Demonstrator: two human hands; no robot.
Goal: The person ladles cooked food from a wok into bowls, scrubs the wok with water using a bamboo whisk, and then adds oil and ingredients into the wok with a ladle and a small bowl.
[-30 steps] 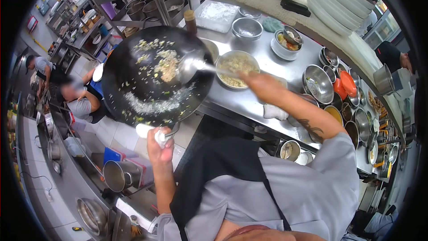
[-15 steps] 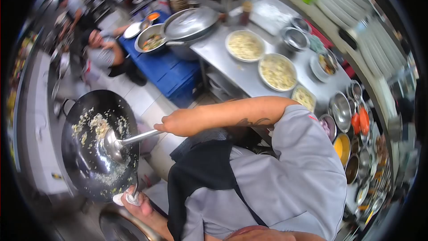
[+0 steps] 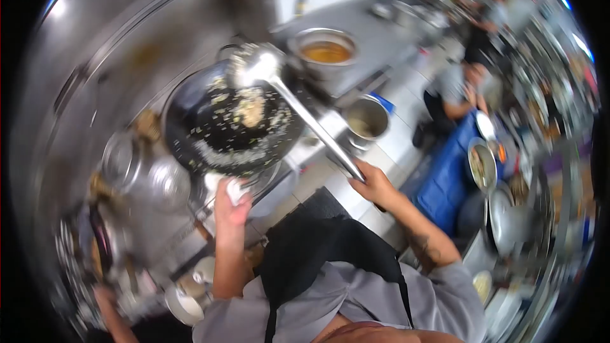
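A large black wok (image 3: pixel 210 133) holds scattered pale and green chopped bits, with a light brown clump (image 3: pixel 251 108) near its middle. My left hand (image 3: pixel 233 200) is closed on a white cloth (image 3: pixel 236 192) at the wok's near edge, where the wok's handle is hidden. My right hand (image 3: pixel 372 185) grips the end of a long metal ladle (image 3: pixel 311 121). The bowl of the ladle is over the far rim of the wok, with pale food in or beside it, blurred by motion.
A pot of orange liquid (image 3: pixel 327 52) stands behind the wok; another metal pot (image 3: pixel 366 119) is to its right. Metal lids (image 3: pixel 168 181) lie at left. A person (image 3: pixel 454 92) is beside a blue container (image 3: pixel 445 174). Another person's arm (image 3: pixel 114 314) shows at lower left.
The view has swung from the steel table with bowls to the stove side. The wok has come along with my left hand, and the ladle has risen from inside the wok to its far rim.
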